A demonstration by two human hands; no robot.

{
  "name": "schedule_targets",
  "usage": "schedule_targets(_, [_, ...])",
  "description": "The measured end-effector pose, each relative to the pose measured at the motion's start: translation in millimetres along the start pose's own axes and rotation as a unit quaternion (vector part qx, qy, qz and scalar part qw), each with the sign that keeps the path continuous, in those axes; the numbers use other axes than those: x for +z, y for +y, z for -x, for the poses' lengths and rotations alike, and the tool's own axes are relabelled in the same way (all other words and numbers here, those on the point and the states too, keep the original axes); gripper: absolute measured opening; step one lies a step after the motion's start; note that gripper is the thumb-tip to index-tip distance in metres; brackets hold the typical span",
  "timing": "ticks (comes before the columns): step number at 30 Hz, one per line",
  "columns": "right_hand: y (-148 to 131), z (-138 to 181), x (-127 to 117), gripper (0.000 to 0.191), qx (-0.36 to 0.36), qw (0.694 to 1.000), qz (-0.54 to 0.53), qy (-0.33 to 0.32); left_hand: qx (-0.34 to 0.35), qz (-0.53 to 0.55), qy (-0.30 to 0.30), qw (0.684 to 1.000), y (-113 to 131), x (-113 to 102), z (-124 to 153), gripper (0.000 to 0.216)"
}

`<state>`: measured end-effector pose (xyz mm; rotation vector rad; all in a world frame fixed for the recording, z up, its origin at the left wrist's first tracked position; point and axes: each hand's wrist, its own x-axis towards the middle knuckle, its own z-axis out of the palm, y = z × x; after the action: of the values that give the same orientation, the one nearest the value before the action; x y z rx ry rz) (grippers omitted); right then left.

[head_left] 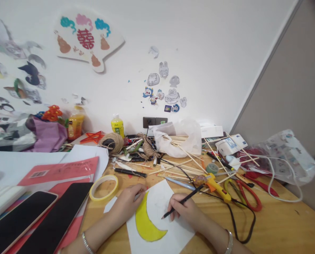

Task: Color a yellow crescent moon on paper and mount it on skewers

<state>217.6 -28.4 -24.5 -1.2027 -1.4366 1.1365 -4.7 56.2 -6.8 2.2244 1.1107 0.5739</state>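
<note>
With bare surface (279,225) left rightward, the paper (159,198) is pinned by the left hand (128,204), its curled grip unreadable, and a pencil (183,201) is pinched in the grip of the right hand (186,211).

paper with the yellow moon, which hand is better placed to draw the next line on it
Likely right. The right hand grips the black pencil with its tip on the paper beside the yellow moon; the left hand rests on the paper's left edge.
</note>
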Motion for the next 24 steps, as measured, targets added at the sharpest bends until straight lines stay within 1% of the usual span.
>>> schedule_targets(8, [2, -1, -1, 0.034, 0.007, 1.0, -0.003, 0.008, -0.001, -0.001, -0.005, 1.0, -2, 0, 0, 0.019])
schedule_targets(15, [1, -1, 0, 0.039, -0.012, 1.0, 0.0, 0.017, -0.008, -0.007, -0.016, 1.0, 3, -2, 1, 0.019])
schedule_targets(20, [-2, -4, -8, 0.038, -0.056, 0.996, 0.011, 0.068, -0.011, -0.01, -0.025, 1.0, 9, -6, 2, 0.019])
schedule_targets(22, [-4, -6, -12, 0.038, -0.06, 0.994, 0.014, 0.085, -0.011, -0.009, -0.028, 1.0, 10, -6, 2, 0.02])
schedule_targets(24, [-5, -6, -14, 0.039, -0.057, 0.995, 0.015, 0.084, -0.009, -0.008, -0.029, 1.0, 10, -7, 2, 0.02])
